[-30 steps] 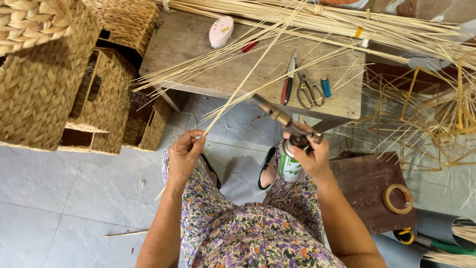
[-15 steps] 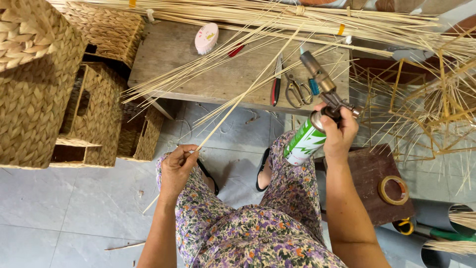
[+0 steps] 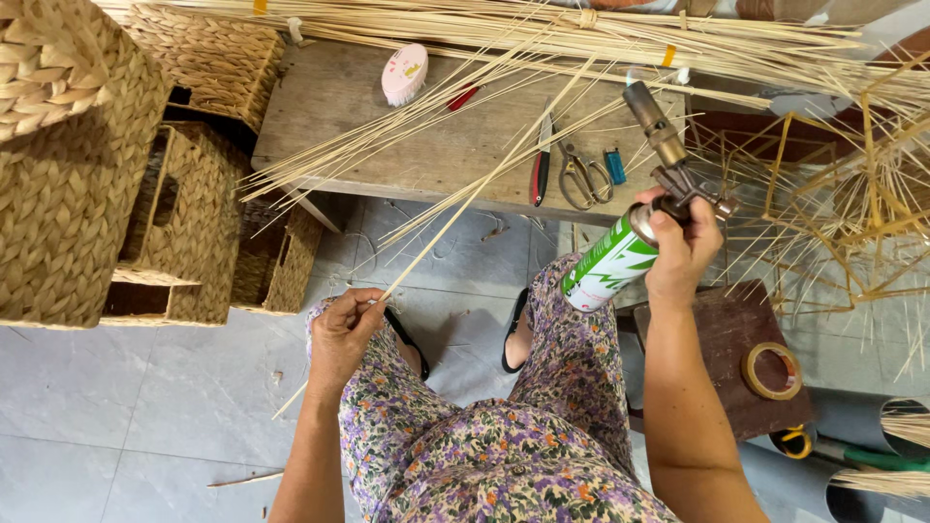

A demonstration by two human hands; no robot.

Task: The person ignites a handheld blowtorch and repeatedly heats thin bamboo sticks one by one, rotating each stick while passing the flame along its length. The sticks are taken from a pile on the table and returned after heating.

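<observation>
Pinching 1 thin pale reed strip [image 3: 465, 208] in the left hand [image 3: 341, 334], a seated person grips a green-and-white gas canister with brass torch head [image 3: 630, 232] in the right hand [image 3: 683, 254], beyond the wooden desk [image 3: 329, 107] strewn with reeds.

Purple floral trousers [image 3: 504, 455], black sandals [image 3: 513, 334]

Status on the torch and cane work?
Done: woven baskets stand stacked at the left. In hand: the right hand holds a green gas torch, nozzle raised over the bench; the left hand pinches one thin cane strip that runs up toward the nozzle. Left: many loose strips on the bench, and an open stick frame at the right, unwoven.
</observation>
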